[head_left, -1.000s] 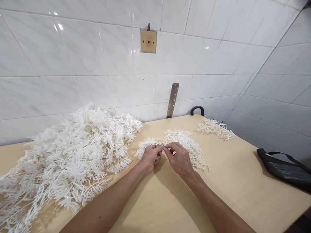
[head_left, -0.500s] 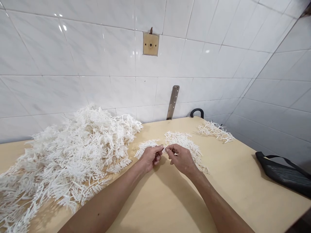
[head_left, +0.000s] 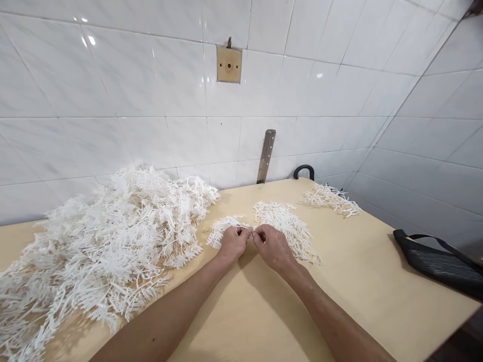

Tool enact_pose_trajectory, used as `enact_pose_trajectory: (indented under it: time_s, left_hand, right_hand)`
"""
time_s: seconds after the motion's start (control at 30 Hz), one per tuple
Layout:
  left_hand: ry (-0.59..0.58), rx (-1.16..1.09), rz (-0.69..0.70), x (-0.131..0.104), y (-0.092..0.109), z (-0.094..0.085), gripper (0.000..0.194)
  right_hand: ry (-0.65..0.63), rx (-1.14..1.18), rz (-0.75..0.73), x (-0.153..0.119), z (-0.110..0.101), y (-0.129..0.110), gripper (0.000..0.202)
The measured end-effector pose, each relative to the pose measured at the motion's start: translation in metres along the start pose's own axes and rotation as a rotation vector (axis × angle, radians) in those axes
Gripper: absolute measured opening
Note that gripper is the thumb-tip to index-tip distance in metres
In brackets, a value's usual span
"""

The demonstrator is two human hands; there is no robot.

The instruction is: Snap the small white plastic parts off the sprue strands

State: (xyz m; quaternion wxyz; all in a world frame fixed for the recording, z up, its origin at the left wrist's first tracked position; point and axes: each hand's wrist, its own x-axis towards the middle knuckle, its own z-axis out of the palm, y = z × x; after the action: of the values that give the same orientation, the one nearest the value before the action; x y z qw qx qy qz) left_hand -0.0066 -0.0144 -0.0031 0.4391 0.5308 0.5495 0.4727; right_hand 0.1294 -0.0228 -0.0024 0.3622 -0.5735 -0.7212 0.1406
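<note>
My left hand [head_left: 234, 242] and my right hand [head_left: 273, 245] meet over the middle of the table, fingertips almost touching. Both are closed in a pinch on a small white plastic sprig, mostly hidden by the fingers. Just behind my left hand lies a small pile of white sprigs [head_left: 222, 227]. A larger flat pile of loose white sprigs [head_left: 285, 221] spreads behind and beside my right hand. On the left rises a big heap of white branching plastic strands [head_left: 128, 231], with fine needle-like tips.
At the back right of the wooden table [head_left: 362, 291] lies another bunch of white branched stems [head_left: 334, 200]. A black bag with a strap [head_left: 437, 261] rests at the right edge. A black curved handle [head_left: 304, 171] and a metal strip [head_left: 266, 157] stand by the tiled wall.
My fingertips have come closer together, and my left hand has turned so its fingers curl out of sight. The view has shifted slightly; the piles look the same.
</note>
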Motion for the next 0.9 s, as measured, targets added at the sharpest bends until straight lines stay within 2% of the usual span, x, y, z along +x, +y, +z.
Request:
enact_pose_trajectory:
  time_s: [0.13, 0.27, 0.47, 0.57, 0.73, 0.8, 0.9]
  left_hand:
    - [0.033, 0.171, 0.100, -0.002, -0.005, 0.003, 0.034]
    - [0.105, 0.202, 0.123, -0.001, -0.007, 0.005, 0.032]
    - [0.143, 0.227, 0.133, 0.004, -0.005, 0.007, 0.031]
    - [0.139, 0.241, 0.106, 0.004, -0.003, 0.007, 0.031]
    - [0.160, 0.194, 0.167, 0.004, -0.006, 0.000, 0.035]
    - [0.115, 0.106, 0.127, 0.004, -0.007, -0.004, 0.036]
    - [0.005, -0.049, -0.001, 0.005, -0.007, -0.008, 0.036]
  right_hand:
    - [-0.038, 0.009, 0.103, -0.003, 0.010, -0.004, 0.015]
    - [-0.052, 0.078, 0.198, -0.001, 0.015, -0.010, 0.018]
    - [0.093, -0.139, 0.064, 0.001, 0.024, -0.016, 0.020]
    - [0.080, -0.133, 0.096, 0.002, 0.025, -0.014, 0.020]
    - [0.023, 0.033, 0.373, 0.009, 0.008, 0.008, 0.012]
    - [0.072, 0.117, 0.392, 0.011, -0.002, 0.019, 0.012]
    - [0.210, 0.074, 0.302, 0.014, -0.014, 0.030, 0.014]
